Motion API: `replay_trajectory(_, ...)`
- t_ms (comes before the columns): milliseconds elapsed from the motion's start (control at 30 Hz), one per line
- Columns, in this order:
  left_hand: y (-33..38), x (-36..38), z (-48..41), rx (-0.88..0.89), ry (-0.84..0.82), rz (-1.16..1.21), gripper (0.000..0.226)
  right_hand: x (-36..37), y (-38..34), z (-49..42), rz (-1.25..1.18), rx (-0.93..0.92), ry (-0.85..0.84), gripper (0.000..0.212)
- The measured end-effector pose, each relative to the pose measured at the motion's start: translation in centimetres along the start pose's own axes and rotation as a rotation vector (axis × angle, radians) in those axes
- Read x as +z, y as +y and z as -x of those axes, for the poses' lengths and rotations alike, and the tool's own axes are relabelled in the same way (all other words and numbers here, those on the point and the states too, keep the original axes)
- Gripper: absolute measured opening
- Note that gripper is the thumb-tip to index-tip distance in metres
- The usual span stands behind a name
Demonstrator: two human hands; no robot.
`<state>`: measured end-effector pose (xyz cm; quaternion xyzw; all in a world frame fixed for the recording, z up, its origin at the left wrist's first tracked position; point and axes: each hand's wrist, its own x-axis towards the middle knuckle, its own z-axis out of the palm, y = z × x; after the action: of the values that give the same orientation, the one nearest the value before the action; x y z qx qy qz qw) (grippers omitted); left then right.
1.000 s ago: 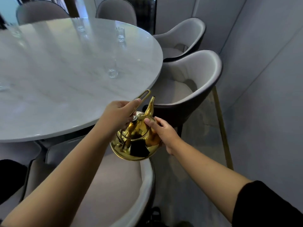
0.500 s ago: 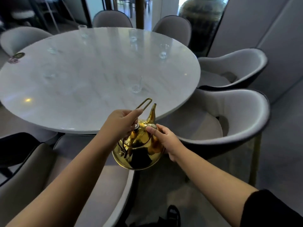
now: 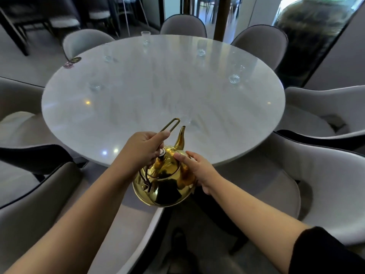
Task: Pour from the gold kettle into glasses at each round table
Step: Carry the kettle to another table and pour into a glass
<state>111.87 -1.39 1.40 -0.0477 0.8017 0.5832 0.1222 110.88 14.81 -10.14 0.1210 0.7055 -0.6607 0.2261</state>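
Observation:
The gold kettle (image 3: 164, 184) hangs upright over the near edge of the round white marble table (image 3: 138, 99), its spout aimed at the tabletop. My left hand (image 3: 142, 149) is shut on the kettle's wire handle. My right hand (image 3: 195, 169) rests flat against the kettle's right side, fingers on the lid rim. A clear glass (image 3: 187, 120) stands just beyond the spout, faint against the marble. Other clear glasses stand around the table: right (image 3: 236, 76), far right (image 3: 201, 48), far (image 3: 145, 38), far left (image 3: 108, 55), left (image 3: 94, 86).
Grey upholstered chairs ring the table: one below the kettle (image 3: 59, 204), two on the right (image 3: 325, 186), others at the left and far side. A small dark round item (image 3: 76, 59) lies at the table's far-left edge. A dark glass panel (image 3: 308, 36) stands at the back right.
The view has swung left and down, bringing the whole table to the centre. The kettle, held the same way in both hands, now sits over the near table edge facing the nearest glass.

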Motion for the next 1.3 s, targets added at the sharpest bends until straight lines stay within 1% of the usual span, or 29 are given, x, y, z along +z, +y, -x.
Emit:
replay_trajectory(100,0.9,-0.9,-2.7,0.010,0.024,-0.027,0.043,0.4,-1.6,-2.6,-0.014,-0.003,-0.014,0.087)
replay_trajectory(233,2.1,-1.9,-5.8,0.030,0.047,-0.073,0.040,0.9,-4.0,-5.7,-0.022,0.000,-0.031,0.106)
replay_trajectory(300,2.8,-2.3,-7.4,0.031,0.056,-0.107,0.039,0.9,-5.0,-6.8,-0.051,0.020,-0.043,0.110)
replay_trajectory(433,4.3,-2.7,-10.7,0.042,0.090,-0.213,0.038,1.1,-6.3,-9.0,-0.073,0.060,-0.091,0.111)
replay_trajectory(467,4.7,-2.7,-11.4,0.048,0.098,-0.241,0.040,1.1,-6.6,-9.5,-0.069,0.071,-0.105,0.108)
replay_trajectory(567,5.3,-2.5,-13.6,0.075,0.139,-0.362,0.045,1.1,-7.3,-10.6,-0.080,0.104,-0.151,0.084)
replay_trajectory(600,5.4,-2.4,-14.2,0.081,0.153,-0.393,0.047,1.0,-7.5,-11.0,-0.084,0.121,-0.163,0.081)
replay_trajectory(633,5.5,-2.3,-14.8,0.081,0.159,-0.415,0.047,0.9,-7.5,-11.4,-0.088,0.133,-0.174,0.082)
replay_trajectory(767,6.5,-1.7,-16.8,0.072,0.152,-0.498,0.034,0.6,-7.8,-12.6,-0.115,0.166,-0.201,0.092)
replay_trajectory(867,7.1,-1.3,-18.3,0.071,0.151,-0.520,0.045,0.6,-8.0,-13.4,-0.116,0.203,-0.209,0.101)
replay_trajectory(933,7.4,-1.1,-19.1,0.068,0.136,-0.529,0.046,0.5,-8.4,-13.7,-0.121,0.234,-0.217,0.104)
replay_trajectory(967,7.6,-1.0,-19.4,0.070,0.130,-0.536,0.045,0.4,-8.6,-13.7,-0.125,0.246,-0.221,0.099)
replay_trajectory(1067,8.2,-0.6,-20.2,0.086,0.125,-0.555,0.037,-0.2,-8.9,-13.9,-0.163,0.250,-0.241,0.069)
replay_trajectory(1133,8.5,-0.4,-20.8,0.097,0.127,-0.572,0.034,-0.6,-9.1,-13.9,-0.176,0.258,-0.267,0.057)
replay_trajectory(1200,8.6,-0.2,-21.2,0.104,0.125,-0.583,0.034,-0.8,-9.5,-13.8,-0.189,0.275,-0.281,0.051)
replay_trajectory(1300,8.8,-0.1,-21.8,0.098,0.121,-0.597,0.035,-1.1,-9.8,-13.9,-0.212,0.306,-0.287,0.051)
